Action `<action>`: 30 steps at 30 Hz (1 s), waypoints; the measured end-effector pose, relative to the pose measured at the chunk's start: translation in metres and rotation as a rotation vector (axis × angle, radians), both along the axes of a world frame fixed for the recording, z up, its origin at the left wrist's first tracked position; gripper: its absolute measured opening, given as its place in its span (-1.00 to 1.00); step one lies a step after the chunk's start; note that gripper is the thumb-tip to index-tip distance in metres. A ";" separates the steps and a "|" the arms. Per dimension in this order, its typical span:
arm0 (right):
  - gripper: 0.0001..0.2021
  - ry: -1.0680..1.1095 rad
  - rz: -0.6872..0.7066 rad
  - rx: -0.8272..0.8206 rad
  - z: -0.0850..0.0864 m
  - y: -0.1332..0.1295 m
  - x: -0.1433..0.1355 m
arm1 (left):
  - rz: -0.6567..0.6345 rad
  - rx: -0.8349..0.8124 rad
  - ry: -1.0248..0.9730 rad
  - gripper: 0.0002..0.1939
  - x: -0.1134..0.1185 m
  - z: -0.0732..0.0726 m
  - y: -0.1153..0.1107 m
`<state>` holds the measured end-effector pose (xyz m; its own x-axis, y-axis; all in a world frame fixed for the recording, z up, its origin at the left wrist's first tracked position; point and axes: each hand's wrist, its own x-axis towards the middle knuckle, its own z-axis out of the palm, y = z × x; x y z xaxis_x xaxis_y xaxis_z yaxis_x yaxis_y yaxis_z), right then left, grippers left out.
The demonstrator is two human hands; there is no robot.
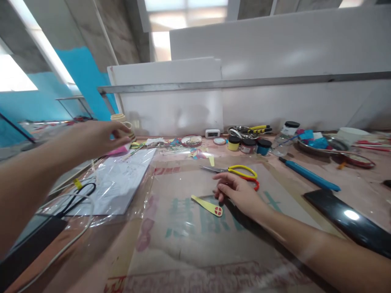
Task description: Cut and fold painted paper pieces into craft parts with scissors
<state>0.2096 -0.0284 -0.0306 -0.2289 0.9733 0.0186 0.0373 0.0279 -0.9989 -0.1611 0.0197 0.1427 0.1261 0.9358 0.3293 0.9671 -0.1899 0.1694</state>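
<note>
Yellow at centre: has the strip flat on the brown sheet, red mark at its wide end, just beside the right hand. Holds that hand low with fingers loosely curled, released, partly covering the scissors; cannot tell about contact there. Stretches the left hand over the white papers, near a pale object; cannot tell, through blur, about any grip. Shows dark-lidded jars farther back, and a blue tool rightward, near a glossy black slab.
</note>
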 end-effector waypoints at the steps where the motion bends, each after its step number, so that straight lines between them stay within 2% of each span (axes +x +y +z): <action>1: -0.69 -0.014 -0.003 0.018 0.000 -0.001 0.000 | -0.042 -0.054 0.081 -0.60 0.025 -0.005 -0.002; 5: -0.61 -0.114 0.014 0.134 0.000 -0.006 0.002 | -0.368 -0.141 0.082 -0.59 0.111 -0.030 -0.005; 7: -0.58 -0.185 0.056 0.186 0.001 -0.008 0.003 | -0.497 -0.210 0.081 -0.60 0.138 -0.041 -0.005; 9: -0.58 -0.228 0.085 0.231 0.002 -0.011 0.003 | -0.595 -0.320 0.072 -0.60 0.154 -0.048 -0.004; 12: -0.66 -0.201 0.069 0.282 0.005 -0.014 0.003 | -0.637 -0.443 0.024 -0.58 0.164 -0.052 -0.003; 16: -0.79 -0.077 -0.008 0.248 0.010 -0.016 0.002 | -0.642 -0.618 -0.055 -0.64 0.162 -0.051 -0.002; 19: -0.84 -0.030 -0.068 0.284 0.015 -0.015 0.004 | -0.659 -0.726 -0.162 -0.67 0.159 -0.053 -0.001; 21: -0.86 -0.084 -0.092 0.325 0.017 -0.012 0.007 | -0.655 -0.708 -0.285 -0.58 0.160 -0.054 0.001; 23: -0.80 -0.216 -0.080 0.367 0.020 -0.008 0.011 | -0.641 -0.665 -0.336 -0.52 0.162 -0.055 0.002; 26: -0.68 -0.418 -0.036 0.414 0.027 -0.006 0.017 | -0.657 -0.613 -0.171 -0.58 0.167 -0.056 0.001; 28: -0.62 -0.456 -0.023 0.419 0.035 -0.008 0.019 | -0.685 -0.589 -0.073 -0.68 0.170 -0.060 -0.001; 30: -0.60 -0.433 -0.022 0.397 0.044 -0.011 0.020 | -0.694 -0.601 -0.088 -0.75 0.172 -0.064 -0.003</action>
